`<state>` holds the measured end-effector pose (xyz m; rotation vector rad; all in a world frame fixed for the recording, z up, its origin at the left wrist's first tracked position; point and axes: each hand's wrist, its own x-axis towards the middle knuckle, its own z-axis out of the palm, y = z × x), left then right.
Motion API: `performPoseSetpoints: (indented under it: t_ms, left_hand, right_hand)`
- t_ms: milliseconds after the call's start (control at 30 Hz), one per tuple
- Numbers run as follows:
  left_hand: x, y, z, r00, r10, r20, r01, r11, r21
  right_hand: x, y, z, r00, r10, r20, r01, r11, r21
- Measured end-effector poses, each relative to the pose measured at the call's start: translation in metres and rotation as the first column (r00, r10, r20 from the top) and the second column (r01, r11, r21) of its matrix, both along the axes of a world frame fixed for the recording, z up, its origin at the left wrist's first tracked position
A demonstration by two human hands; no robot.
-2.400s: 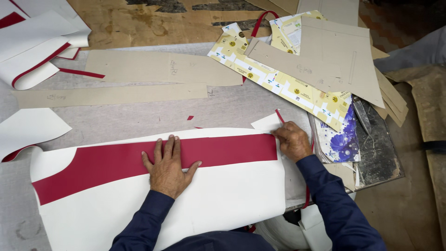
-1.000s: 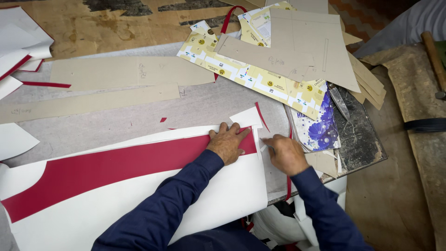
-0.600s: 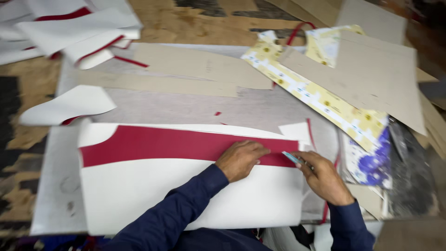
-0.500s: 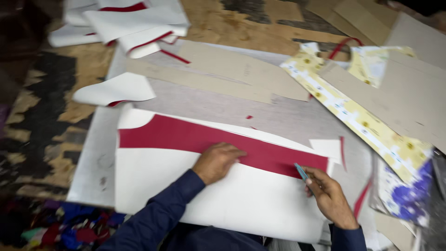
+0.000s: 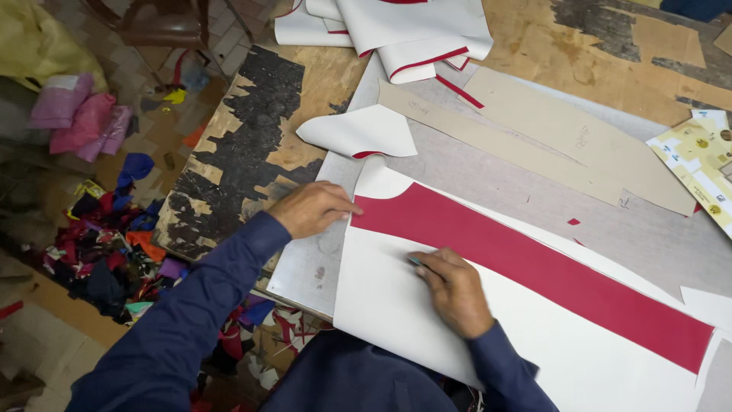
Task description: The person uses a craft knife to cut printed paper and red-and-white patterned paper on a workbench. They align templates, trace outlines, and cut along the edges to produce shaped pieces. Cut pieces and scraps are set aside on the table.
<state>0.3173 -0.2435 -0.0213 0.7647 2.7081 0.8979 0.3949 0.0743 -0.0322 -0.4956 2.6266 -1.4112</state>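
A large white sheet of material with a broad red band [image 5: 534,267] lies flat on the grey cutting board [image 5: 473,168]. My left hand [image 5: 314,207] rests at the sheet's left edge, fingertips touching where the red band begins. My right hand [image 5: 454,290] sits on the white part below the band, fingers closed around a small bluish marking tool [image 5: 415,262] whose tip meets the sheet.
A curved white offcut [image 5: 358,131] lies just beyond the sheet. Long tan paper patterns [image 5: 549,137] lie across the board, stacked white-and-red pieces [image 5: 404,27] at the far end, a yellow patterned card [image 5: 698,164] at right. Cloth scraps [image 5: 107,244] litter the floor at left.
My view and both hands have shifted from the sheet's right end to its left end. My left hand now touches the left edge; my right hand has moved leftwards along the sheet.
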Motion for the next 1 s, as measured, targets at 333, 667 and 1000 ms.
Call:
performPoseSetpoints:
  t_ms: [333,667,1000]
  left_hand:
    - [-0.072,0.027,-0.012,0.927,-0.306,0.218,0.365,0.874,-0.321]
    - [-0.085,0.042,-0.025,0.87,-0.45,0.199,0.489,0.745,-0.453]
    - [-0.081,0.065,-0.012,0.871,-0.387,0.302,0.49,0.658,-0.571]
  right_hand:
    - [-0.038,-0.113,-0.022,0.937,0.042,-0.347,0.016,0.987,0.161]
    - [-0.047,-0.122,-0.032,0.901,0.166,-0.402,-0.067,0.967,0.248]
    - [-0.04,-0.021,-0.033,0.93,0.078,-0.36,0.038,0.952,0.305]
